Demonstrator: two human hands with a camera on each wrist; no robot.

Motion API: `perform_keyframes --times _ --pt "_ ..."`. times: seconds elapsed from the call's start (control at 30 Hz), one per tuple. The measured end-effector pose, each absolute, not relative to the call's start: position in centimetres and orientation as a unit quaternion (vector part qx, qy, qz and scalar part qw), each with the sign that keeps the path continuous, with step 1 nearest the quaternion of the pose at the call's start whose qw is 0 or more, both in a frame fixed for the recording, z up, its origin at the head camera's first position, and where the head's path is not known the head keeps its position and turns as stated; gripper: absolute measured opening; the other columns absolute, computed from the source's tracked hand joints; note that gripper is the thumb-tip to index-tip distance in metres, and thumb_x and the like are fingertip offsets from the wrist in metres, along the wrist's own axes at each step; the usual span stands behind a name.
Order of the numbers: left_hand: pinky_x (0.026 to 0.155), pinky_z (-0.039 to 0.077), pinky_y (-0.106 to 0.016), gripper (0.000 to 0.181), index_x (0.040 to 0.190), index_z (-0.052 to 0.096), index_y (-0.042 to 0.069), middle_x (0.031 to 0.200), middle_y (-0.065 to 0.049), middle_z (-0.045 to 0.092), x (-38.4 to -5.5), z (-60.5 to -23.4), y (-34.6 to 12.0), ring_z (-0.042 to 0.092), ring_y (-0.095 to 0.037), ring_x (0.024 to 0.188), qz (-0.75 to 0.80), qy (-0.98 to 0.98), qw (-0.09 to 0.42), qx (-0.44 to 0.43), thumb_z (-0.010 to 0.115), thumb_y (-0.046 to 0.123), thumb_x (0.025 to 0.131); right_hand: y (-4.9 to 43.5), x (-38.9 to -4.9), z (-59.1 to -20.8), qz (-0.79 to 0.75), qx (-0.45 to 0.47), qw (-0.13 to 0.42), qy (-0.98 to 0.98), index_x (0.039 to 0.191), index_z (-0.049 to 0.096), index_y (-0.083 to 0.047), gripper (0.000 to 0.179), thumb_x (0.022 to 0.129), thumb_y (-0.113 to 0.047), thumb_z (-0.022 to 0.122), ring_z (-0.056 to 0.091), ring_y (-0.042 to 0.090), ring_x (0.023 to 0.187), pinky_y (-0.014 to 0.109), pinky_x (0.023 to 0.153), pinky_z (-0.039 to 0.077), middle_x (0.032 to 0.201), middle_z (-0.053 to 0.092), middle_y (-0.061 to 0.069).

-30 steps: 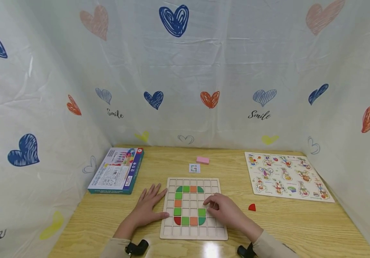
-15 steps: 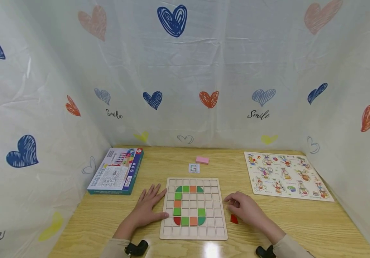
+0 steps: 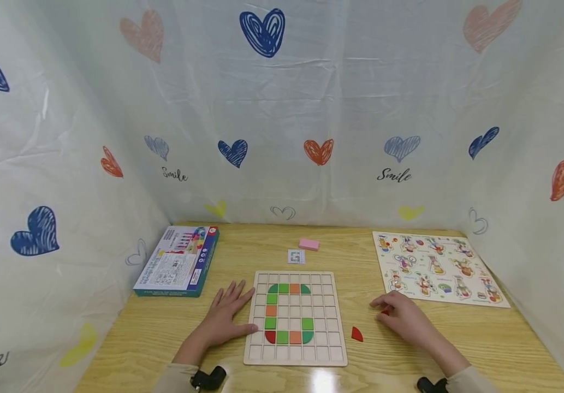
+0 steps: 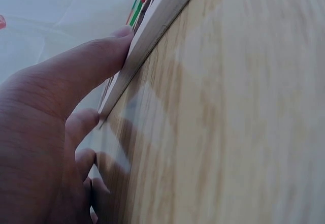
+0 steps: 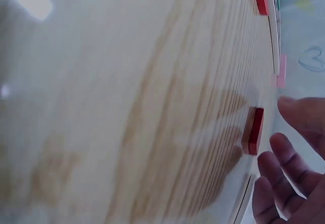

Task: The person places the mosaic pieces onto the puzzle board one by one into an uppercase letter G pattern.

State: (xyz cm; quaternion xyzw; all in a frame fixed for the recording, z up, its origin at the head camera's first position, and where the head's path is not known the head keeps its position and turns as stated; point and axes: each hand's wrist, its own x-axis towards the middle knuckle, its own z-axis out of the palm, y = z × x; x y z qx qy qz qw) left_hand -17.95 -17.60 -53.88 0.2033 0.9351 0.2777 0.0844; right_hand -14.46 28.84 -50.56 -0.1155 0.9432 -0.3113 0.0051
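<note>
A square wooden grid board (image 3: 318,353) lies mid-table, with green, orange, teal and red tiles set in a ring that has a gap on its right side. My left hand (image 3: 227,314) lies spread at the board's left, its thumb touching the edge; the left wrist view shows the thumb (image 4: 96,56) against the rim. Over a red quarter-round tile (image 5: 256,131), my right hand (image 3: 402,318) hovers with loosely bent fingers. In the head view those fingers mostly hide that tile. Another red quarter-round tile (image 3: 357,334) lies between board and right hand.
Behind the board are a small pattern card (image 3: 296,256) and a pink block (image 3: 309,244). A flat game box (image 3: 176,262) sits at the back left. At the back right lies a picture puzzle board (image 3: 434,270). A heart-printed curtain (image 3: 282,109) encloses the table.
My right hand has moved off the board's right side, rightward over the farther red tile. The nearer red tile has come into full view. My left hand has stayed still.
</note>
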Motion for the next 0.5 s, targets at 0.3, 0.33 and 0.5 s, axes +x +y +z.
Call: perform_keyframes --times 0.3,0.33,0.5 --pt "0.123 -0.003 -0.058 0.092 0.159 0.038 0.021 0.168 -0.013 0.019 -17.8 -53.9 -17.6 0.006 -0.037 0.156 0.277 0.935 0.077 0.205 0.071 0.064 0.085 30.5 -14.3 -50.8 -0.293 -0.145 0.048 0.944 0.106 0.073 -0.018 0.018 0.091 -0.009 0.075 0.060 0.012 0.091 0.032 0.077 0.054 0.104 0.064 -0.006" --pt "0.123 -0.004 -0.058 0.092 0.159 0.037 0.021 0.169 -0.013 0.019 -17.8 -53.8 -17.6 0.006 -0.037 0.156 0.279 0.935 0.079 0.205 0.071 0.064 0.085 30.6 -14.3 -50.9 -0.292 -0.147 0.049 0.944 0.104 0.073 -0.018 0.018 0.090 -0.007 0.074 0.059 0.010 0.088 0.031 0.075 0.053 0.103 0.064 -0.006" --pt "0.123 -0.004 -0.058 0.093 0.160 0.037 0.021 0.169 -0.013 0.018 -17.9 -53.9 -17.6 0.005 -0.037 0.156 0.278 0.935 0.080 0.206 0.071 0.064 0.085 30.5 -14.5 -51.2 -0.301 -0.144 0.053 0.941 0.100 0.071 -0.014 0.013 0.090 -0.008 0.075 0.054 0.001 0.081 0.025 0.069 0.051 0.093 0.062 -0.006"
